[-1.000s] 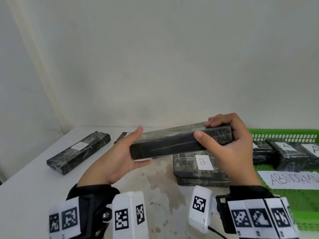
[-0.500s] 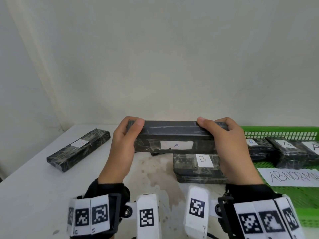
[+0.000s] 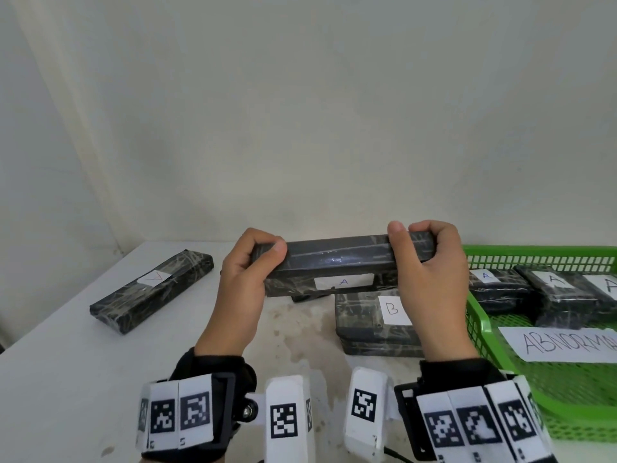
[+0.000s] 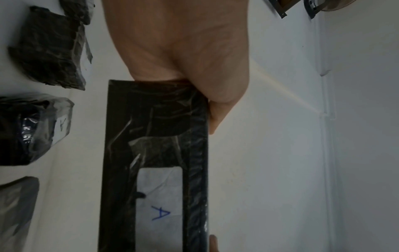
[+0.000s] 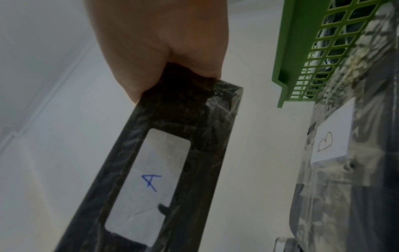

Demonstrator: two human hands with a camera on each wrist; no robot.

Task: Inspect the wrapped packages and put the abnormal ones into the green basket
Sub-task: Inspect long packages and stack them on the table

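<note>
You hold the long black wrapped package [image 3: 337, 262] up off the table at 12 o'clock from your wrists, level, its white label marked A [image 3: 344, 281] turned toward you. Your left hand [image 3: 245, 282] clamps the left end, thumb on top and fingers curled behind; your right hand [image 3: 430, 272] clamps the right end the same way. It looks stiff, since it spans both grips with no sag, and probably light. The glossy film over it is wrinkled and likely slick, so keep your grip at the 2 ends, where corners give purchase, and leave the label face clear. The green basket [image 3: 480, 315] sits at 3 o'clock, just beside your right hand, with a paper sign reading ABNORMA [image 3: 567, 344] and at least 3 wrapped packages marked A [image 3: 497, 287] inside; judging by those, this package likely belongs there too. A stack of packages marked B [image 3: 370, 325] lies on the table under your right wrist, another long package [image 3: 152, 290] lies at 10 o'clock, well apart, its label mark unclear. The white table [image 3: 66, 379] is stained near its middle and backs onto a plain pale wall [image 3: 300, 111].
</note>
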